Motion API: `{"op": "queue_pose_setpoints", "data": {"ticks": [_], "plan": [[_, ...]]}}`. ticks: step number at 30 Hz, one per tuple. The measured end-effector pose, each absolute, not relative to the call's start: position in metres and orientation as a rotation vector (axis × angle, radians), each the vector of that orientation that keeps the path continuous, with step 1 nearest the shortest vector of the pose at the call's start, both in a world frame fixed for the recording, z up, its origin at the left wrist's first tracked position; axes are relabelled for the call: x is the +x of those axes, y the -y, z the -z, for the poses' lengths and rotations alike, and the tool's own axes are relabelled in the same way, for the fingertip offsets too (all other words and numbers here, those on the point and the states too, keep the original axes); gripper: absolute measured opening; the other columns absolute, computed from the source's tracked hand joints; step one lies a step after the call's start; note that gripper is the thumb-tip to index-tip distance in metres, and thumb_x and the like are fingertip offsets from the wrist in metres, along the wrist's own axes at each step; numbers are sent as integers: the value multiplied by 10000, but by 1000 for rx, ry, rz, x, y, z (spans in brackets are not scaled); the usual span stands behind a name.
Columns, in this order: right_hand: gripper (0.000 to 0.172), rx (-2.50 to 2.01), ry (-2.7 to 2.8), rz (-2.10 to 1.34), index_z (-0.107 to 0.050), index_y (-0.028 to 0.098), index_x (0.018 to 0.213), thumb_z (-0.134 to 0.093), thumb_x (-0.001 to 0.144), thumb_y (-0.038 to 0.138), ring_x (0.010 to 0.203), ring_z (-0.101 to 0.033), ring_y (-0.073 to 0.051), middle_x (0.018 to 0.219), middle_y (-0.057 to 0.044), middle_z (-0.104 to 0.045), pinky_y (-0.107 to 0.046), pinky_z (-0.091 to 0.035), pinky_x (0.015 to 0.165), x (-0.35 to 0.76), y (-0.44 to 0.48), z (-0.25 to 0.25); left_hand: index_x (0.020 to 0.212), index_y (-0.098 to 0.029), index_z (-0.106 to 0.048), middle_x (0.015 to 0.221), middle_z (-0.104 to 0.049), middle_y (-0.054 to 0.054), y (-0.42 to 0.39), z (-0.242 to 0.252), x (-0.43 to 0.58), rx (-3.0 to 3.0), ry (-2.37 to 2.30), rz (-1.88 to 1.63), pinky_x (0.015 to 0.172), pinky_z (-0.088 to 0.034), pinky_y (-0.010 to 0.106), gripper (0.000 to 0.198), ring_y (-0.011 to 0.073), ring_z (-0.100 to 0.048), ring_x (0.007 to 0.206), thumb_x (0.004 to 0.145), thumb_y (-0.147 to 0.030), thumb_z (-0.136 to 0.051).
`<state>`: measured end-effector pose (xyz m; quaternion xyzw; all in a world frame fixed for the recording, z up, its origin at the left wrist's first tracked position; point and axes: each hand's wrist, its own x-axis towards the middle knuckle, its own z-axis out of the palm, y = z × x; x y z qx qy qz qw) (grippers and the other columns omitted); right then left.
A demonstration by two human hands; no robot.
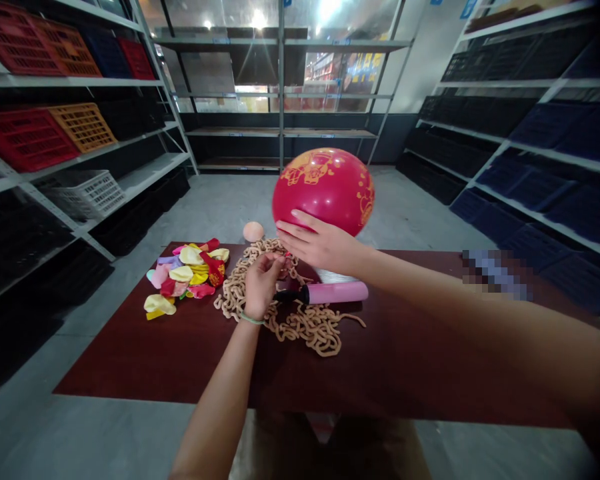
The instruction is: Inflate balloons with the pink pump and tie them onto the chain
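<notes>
I stood by the shelves (280,43) that ran along the left, right and far sides of the room. Between them was the dark red table (150,373), and over its far middle was the balloon (325,190), red, full and round, held up between two hands.

Below it the brown rope (315,327) lay in loose tangles through the middle of the table. To the left was the heap of limp balloons (183,275) in yellow, red and purple. The pink pump (337,293) lay across the rope, its black end toward the left.

The right hand (317,241) rested open on the balloon's near side, its fingers stretched out flat, gripping nothing. The left hand (264,281) had its fingertips pinched together at the balloon's small neck, just below; I could not make out whether a knot was there.

That pinch seemed the weak point: if it slackened on an untied neck, air would rush out. Too hard a push from the right hand might burst the skin or force the neck loose. A loop of rope could also snag the fingers. The pale ball (253,231), near the far edge, might roll off if the rope were tugged.
</notes>
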<state>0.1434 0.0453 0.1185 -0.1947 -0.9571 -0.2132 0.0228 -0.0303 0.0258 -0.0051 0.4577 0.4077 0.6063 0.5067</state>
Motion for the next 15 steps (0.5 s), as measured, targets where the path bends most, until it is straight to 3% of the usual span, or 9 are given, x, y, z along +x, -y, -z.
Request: {"op": "queue_pose_setpoints", "data": {"ticks": [5,9,12,15], "plan": [[645,-539,2880,887,-336,258,1500,-436,896,54,1476,-239,-242,1551,-15,-395,-550,-240,1190,139,-54,-108,879,-168,-633,844,-699,50,-41,18,-49,1114,-1137,-1724,785,-534,314,258,173,-667,805,835,-422,-650],[511,-649,2798,802,-461,208,1406,-452,914,73,1431,-327,-259,1498,-71,-463,-504,-318,1152,148,-66,-78,869,-172,-623,853,-699,55,-51,26,-59,1094,-1283,-1811,808,-529,315,265,187,-677,857,840,-435,-635],[309,-752,2853,592,-616,190,1173,-421,947,107,1189,-551,-244,1253,-99,-643,-445,-460,983,150,-71,-47,875,-170,-605,876,-700,63,-56,30,-61,1058,-1274,-1835,824,-531,320,288,192,-681,885,844,-456,-624],[217,-861,2921,262,-655,163,975,-448,939,110,973,-618,-202,1000,-84,-703,-374,-485,878,145,-76,-21,869,-171,-594,898,-699,67,-57,33,-60,1025,-1235,-1853,856,-530,332,279,190,-678,902,841,-446,-631]]}}
